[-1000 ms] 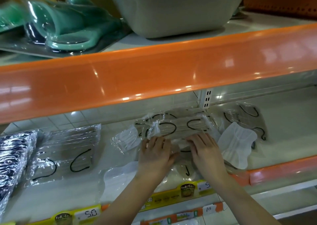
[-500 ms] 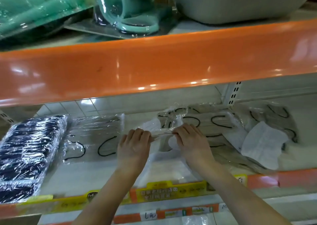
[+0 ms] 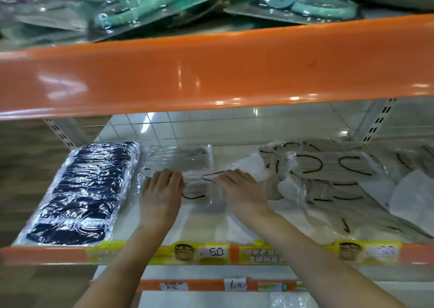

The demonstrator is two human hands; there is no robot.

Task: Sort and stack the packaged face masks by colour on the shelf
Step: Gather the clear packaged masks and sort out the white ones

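1. Shop shelving with orange front rails [image 3: 211, 73]; white shelf [image 3: 204, 225] across the lower half of the frame, yellow price strips along its front edge.
2. At centre frame, left hand [image 3: 162, 190] and right hand [image 3: 242, 190] both on one clear-wrapped grey mask pack [image 3: 199, 178], fingers curled round its two ends; pack held just above the shelf, roughly level.
3. Directly behind it, a grey stack [image 3: 178, 159] of like packs already lying flat; at lower left, a tidy dark navy stack [image 3: 79, 195] just beside that.
4. At right of frame, an unsorted heap [image 3: 328, 174] of grey packs with black ear loops, mixed with loose white masks [image 3: 413, 195].
5. Likely step: setting the held pack with the grey ones.
6. Risks, as judgement:
   - slick film sliding on film, so a pack laid off-square could slip off the stack;
   - a light two-ended hold letting the soft pack sag or twist before it lands;
   - a wrist or sleeve brushing the heap at right and pulling white pieces into the sorted area;
   - crowding the navy stack and nudging it out of line.
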